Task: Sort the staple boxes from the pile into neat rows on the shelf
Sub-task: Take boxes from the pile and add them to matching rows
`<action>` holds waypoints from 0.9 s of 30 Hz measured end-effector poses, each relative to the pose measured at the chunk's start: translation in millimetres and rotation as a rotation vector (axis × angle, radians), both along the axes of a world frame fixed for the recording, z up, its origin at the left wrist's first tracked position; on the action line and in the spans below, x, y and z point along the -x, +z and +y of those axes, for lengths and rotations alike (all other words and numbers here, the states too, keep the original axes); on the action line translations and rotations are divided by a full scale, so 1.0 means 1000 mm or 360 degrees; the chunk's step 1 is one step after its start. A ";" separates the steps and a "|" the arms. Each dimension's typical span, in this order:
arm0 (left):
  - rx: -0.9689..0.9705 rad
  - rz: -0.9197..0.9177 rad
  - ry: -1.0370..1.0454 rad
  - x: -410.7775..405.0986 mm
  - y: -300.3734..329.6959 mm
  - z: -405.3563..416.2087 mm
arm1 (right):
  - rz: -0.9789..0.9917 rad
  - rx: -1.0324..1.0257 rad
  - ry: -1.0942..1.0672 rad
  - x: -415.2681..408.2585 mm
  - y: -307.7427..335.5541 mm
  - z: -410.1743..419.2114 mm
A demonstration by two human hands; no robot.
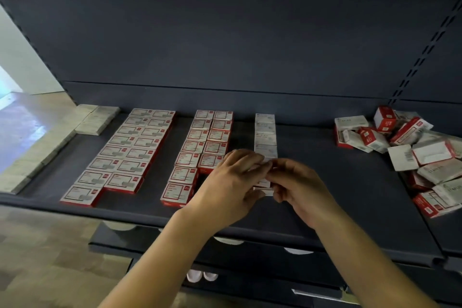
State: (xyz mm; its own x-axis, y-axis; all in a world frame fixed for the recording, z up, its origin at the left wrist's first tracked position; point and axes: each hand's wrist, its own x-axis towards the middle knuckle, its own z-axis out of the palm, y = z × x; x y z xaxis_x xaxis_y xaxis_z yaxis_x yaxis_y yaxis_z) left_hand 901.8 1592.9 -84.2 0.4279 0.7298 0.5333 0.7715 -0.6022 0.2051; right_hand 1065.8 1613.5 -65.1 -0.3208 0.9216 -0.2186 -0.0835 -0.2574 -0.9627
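Observation:
On the dark shelf (325,182) lie neat rows of staple boxes: a double row of red-and-white boxes (130,152) at the left, a second double row (202,147) in the middle, and a single row of white boxes (265,135) to its right. My left hand (232,182) and my right hand (297,187) meet at the near end of the white row, their fingers curled round small white boxes (262,184) that they mostly hide. A loose pile of staple boxes (410,147) lies at the shelf's right end.
A stack of pale boxes (97,120) runs along the shelf's far left edge. The shelf's back panel (225,45) rises behind the rows. Lower shelves (250,252) jut out below the front edge. Wooden floor (37,257) shows at the lower left.

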 end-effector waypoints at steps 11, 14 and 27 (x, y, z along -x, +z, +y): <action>-0.0042 0.0358 0.0101 0.066 -0.011 0.006 | -0.1079 -0.1004 0.0017 0.056 0.001 -0.004; 0.0047 0.0434 0.0111 0.080 -0.034 0.006 | -0.1212 -0.1129 -0.0003 0.061 -0.005 -0.001; 0.0407 0.0198 0.0234 0.100 -0.059 0.008 | -0.1170 -0.0999 0.0019 0.070 -0.027 -0.005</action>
State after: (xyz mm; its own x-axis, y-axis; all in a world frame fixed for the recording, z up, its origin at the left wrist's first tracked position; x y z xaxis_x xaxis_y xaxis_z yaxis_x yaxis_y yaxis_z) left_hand 801.8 1600.5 -142.7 0.3582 0.8922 0.2750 0.8752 -0.4234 0.2339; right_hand 996.2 1608.9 -92.4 -0.3105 0.9366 0.1626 0.5939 0.3247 -0.7361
